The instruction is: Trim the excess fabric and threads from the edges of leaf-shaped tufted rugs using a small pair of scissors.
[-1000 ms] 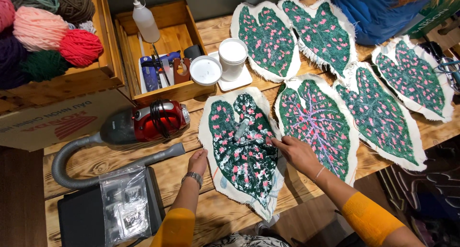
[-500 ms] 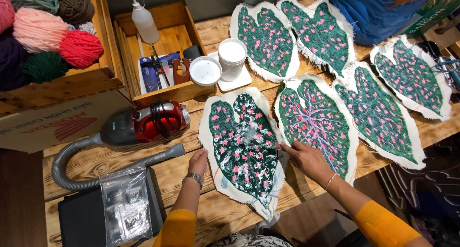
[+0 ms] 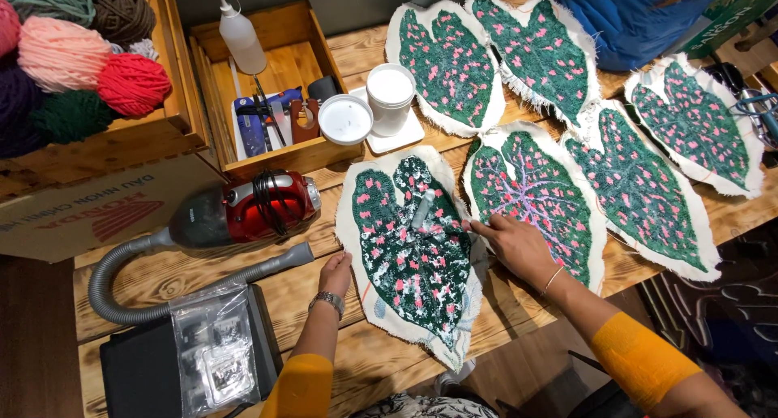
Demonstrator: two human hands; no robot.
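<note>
A heart-shaped tufted leaf piece [image 3: 413,256], dark green with pink and white flecks on cream backing cloth, lies on the wooden table [image 3: 519,304] in front of me. My left hand [image 3: 335,274] rests flat at its left edge, fingers touching the cloth border. My right hand [image 3: 519,246] lies palm down between this piece and the neighbouring leaf piece [image 3: 535,195], fingertips at the first piece's right edge. A small grey tool [image 3: 423,209] lies on the upper part of the piece. Neither hand holds anything.
Several more leaf pieces [image 3: 640,183] cover the table's right side. A red handheld vacuum [image 3: 243,211] with grey hose lies to the left. A wooden tray [image 3: 275,86] holds a squeeze bottle and tools; two white tubs [image 3: 389,98] stand beside it. Yarn balls [image 3: 73,61] fill a crate.
My right hand has slid from the middle piece's right edge outward, now lying partly over the neighbouring leaf. My left hand stays at the left border.
</note>
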